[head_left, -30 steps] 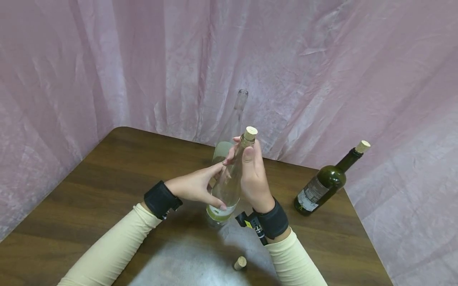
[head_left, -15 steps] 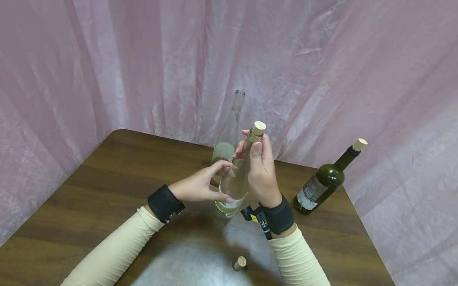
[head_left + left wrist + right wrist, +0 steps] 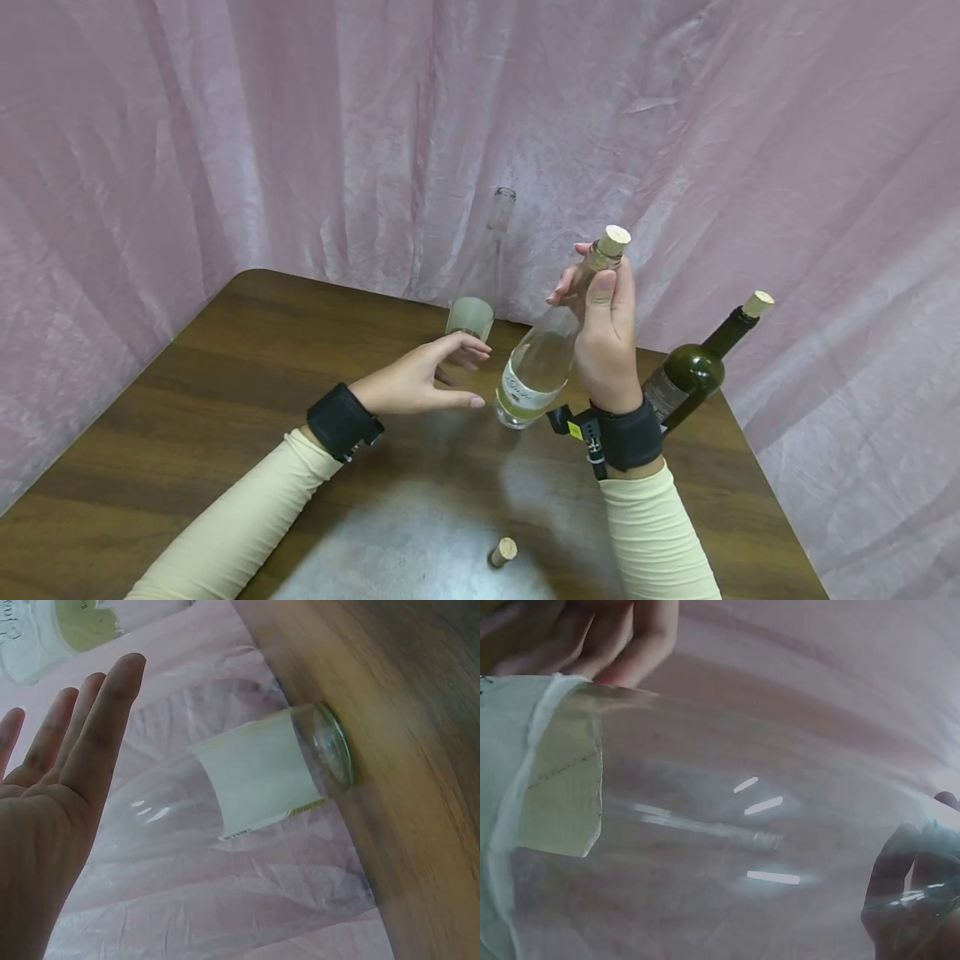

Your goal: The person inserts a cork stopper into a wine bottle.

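My right hand (image 3: 611, 333) grips a clear glass bottle (image 3: 543, 350) by its neck; a cork (image 3: 615, 240) is seated in the mouth. The bottle leans, top to the right, and whether its base touches the table I cannot tell. Its label shows white and green. My left hand (image 3: 423, 379) is held apart from it, fingers and thumb extended with nothing between them. Behind the left fingertips stands a second clear bottle (image 3: 483, 275) with an uncorked mouth. The left wrist view shows that bottle's pale label (image 3: 259, 776) beside my open fingers (image 3: 101, 735).
A dark green corked bottle (image 3: 693, 371) stands at the right, partly behind my right wrist. One loose cork (image 3: 504, 552) is on the wooden table (image 3: 225, 392) near the front. A pink curtain (image 3: 322, 150) hangs along the back edge.
The right hand has carried the corked clear bottle rightward and upward. My left hand has let go of it and stays near its former place. The other bottles and loose cork stay put.
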Available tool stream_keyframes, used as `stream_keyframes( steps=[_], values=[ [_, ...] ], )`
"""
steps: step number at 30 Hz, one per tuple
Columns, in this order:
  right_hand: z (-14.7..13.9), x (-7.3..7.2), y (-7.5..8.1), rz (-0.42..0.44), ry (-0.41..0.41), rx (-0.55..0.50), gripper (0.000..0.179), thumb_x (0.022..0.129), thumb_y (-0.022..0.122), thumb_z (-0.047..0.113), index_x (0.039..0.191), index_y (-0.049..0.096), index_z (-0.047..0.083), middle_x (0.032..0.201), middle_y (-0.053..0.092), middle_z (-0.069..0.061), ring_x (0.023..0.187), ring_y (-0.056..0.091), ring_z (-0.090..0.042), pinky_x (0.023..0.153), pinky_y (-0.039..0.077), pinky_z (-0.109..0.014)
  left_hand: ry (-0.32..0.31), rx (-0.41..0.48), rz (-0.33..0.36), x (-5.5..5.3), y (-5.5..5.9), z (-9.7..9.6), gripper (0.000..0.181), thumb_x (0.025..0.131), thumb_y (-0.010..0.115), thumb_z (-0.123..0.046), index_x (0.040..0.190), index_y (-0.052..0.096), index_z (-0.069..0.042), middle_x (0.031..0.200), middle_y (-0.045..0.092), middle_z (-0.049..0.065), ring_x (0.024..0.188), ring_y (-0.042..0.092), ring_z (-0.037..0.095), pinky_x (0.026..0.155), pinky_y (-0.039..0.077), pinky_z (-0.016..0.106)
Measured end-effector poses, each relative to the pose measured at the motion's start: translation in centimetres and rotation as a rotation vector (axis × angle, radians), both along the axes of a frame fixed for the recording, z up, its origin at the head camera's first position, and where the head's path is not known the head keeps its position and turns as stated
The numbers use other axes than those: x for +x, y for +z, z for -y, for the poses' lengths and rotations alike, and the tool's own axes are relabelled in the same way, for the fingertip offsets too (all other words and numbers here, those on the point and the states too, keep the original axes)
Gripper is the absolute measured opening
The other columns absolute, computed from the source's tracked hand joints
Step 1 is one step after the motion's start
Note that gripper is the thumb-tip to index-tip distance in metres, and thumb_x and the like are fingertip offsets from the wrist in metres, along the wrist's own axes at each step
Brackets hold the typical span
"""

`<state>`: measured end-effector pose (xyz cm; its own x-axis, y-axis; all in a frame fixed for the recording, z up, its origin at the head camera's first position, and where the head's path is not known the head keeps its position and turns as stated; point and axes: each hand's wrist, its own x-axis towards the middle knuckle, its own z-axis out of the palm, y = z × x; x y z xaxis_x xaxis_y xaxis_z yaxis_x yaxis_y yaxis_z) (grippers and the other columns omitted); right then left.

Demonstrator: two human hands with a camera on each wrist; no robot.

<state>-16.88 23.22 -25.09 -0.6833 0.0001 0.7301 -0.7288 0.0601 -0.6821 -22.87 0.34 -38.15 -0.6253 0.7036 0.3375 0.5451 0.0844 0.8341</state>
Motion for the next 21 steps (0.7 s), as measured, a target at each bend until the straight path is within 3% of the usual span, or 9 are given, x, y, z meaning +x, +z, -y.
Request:
stream_keyframes(
  steps=[9, 21],
  values=[
    [-2.5, -1.8, -1.3, 0.042, -0.129, 0.001, 0.056, 0.111, 0.035, 0.043, 0.144, 0.046, -0.001, 0.095, 0.054, -0.015, 0.087, 0.058, -0.025, 0.082, 0.052, -0.035, 0.017, 0.032, -0.006, -0.2, -0.3, 0.1, 0.065, 0.088, 0.085, -0.037, 0.143, 0.057, -0.017, 0.144, 0.05, 0.001, 0.127, 0.059, 0.024, 0.092, 0.058, 0.048],
    [-6.7, -4.7, -3.8, 0.099, -0.297, -0.081, 0.049, 0.111, 0.036, 0.038, 0.14, 0.049, 0.0, 0.093, 0.056, -0.01, 0.082, 0.06, -0.019, 0.078, 0.052, -0.03, 0.021, 0.046, -0.022, -0.4, -0.4, 0.3, 0.063, 0.088, 0.084, -0.036, 0.141, 0.058, -0.014, 0.145, 0.051, 0.002, 0.125, 0.06, 0.026, 0.091, 0.058, 0.047]
  ],
)
